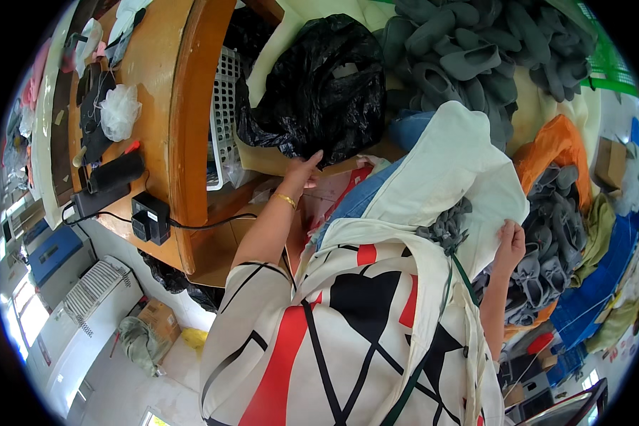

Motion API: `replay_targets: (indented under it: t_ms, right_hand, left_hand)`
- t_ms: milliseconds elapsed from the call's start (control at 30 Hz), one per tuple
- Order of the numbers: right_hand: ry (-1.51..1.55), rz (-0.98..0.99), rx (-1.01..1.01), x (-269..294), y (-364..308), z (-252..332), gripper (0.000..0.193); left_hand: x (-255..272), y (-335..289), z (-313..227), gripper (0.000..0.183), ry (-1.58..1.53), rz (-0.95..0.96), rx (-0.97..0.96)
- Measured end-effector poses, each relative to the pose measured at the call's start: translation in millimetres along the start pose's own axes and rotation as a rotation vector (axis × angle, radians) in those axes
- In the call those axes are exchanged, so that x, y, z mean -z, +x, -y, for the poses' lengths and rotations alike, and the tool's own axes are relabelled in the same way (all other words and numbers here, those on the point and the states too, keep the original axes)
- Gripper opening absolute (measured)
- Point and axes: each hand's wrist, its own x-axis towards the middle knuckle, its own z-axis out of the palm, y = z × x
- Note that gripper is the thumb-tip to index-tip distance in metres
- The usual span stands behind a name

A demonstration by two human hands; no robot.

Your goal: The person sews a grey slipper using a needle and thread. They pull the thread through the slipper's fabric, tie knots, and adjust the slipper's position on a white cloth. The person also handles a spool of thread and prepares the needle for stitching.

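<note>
My left hand (302, 175) is at the near edge of a crumpled black plastic bag (326, 92), with one digit up against it and the other fingers curled; whether it also grips the box edge below is hidden. With closed fingers, my right hand (510, 248) holds the side of a white cloth apron (433, 177) and spreads it upward. Small dark grey pieces (447, 226) lie gathered in the apron's fold. Blue denim cloth (358, 199) shows beside the apron's left edge.
Many grey shoe-like pieces (468, 60) are heaped at the far right. An orange bag (557, 142) holds more grey pieces (547, 248). On the left stands a wooden table (167, 106) with a black adapter (150, 218) and cable. A white perforated basket (224, 106) sits beside it.
</note>
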Motion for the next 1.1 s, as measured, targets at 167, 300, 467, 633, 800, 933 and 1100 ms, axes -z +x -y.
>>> replay_targets:
  t_ms: [167,300,467,633,800,933,1100]
  right_hand:
    - [0.047,0.009,0.001,0.4,-2.4,-13.1,0.017]
    - [-0.034,0.015,0.035,-1.9,-0.4,-12.7,0.017]
    - [-0.069,0.016,0.052,-6.5,4.3,-16.1,0.016]
    - [-0.145,-0.024,0.068,-14.6,-4.4,-3.3,0.015]
    - [-0.303,-0.072,0.184,-22.7,-4.1,3.8,0.012]
    - [-0.464,-0.107,0.291,-27.8,-8.0,13.6,0.011]
    - [-0.496,-0.102,0.338,-30.6,-4.1,15.4,0.009]
  left_hand:
    - [6.0,40.8,-23.2,0.044,-0.246,0.11,-0.032]
    - [13.6,58.5,-69.7,0.041,-0.468,0.051,-0.201]
    - [28.2,66.0,-138.5,0.039,-0.794,0.088,-0.406]
    - [9.1,49.5,-123.6,0.042,-0.532,0.17,-0.287]
    - [-61.1,46.8,-4.7,0.05,-0.321,0.388,0.186]
    - [-100.8,53.7,4.3,0.046,-0.6,0.383,0.338]
    - [-130.9,114.3,7.5,0.033,-0.746,0.129,0.267]
